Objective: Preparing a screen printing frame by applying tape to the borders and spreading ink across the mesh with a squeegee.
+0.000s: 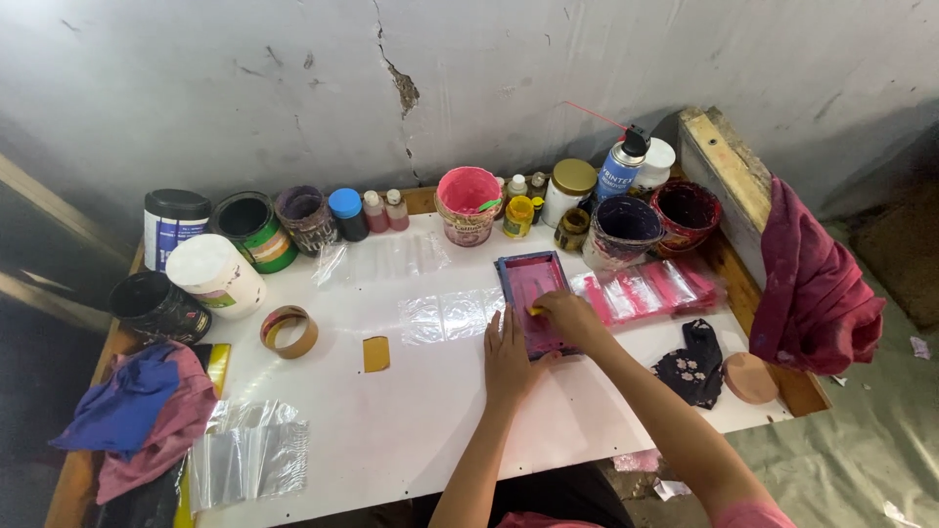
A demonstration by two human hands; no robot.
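A small blue-framed printing screen (529, 277), stained pink, lies flat on the white tabletop (411, 430). My left hand (509, 358) rests flat on the table against the frame's near left corner, fingers together. My right hand (567, 315) is over the screen's lower part, gripping a small yellow scraper (536, 311) that touches the pink mesh. Pink-stained clear plastic bags (648, 289) lie just right of the screen. More clear bags (445, 315) lie to its left.
Paint tubs, jars and small bottles line the back edge, with a pink-smeared tub (469, 203) and a spray can (620, 164). A tape roll (289, 331), a yellow card (376, 354), clear bags (247, 452), rags (142, 411) and a red cloth (812, 288) surround the work area.
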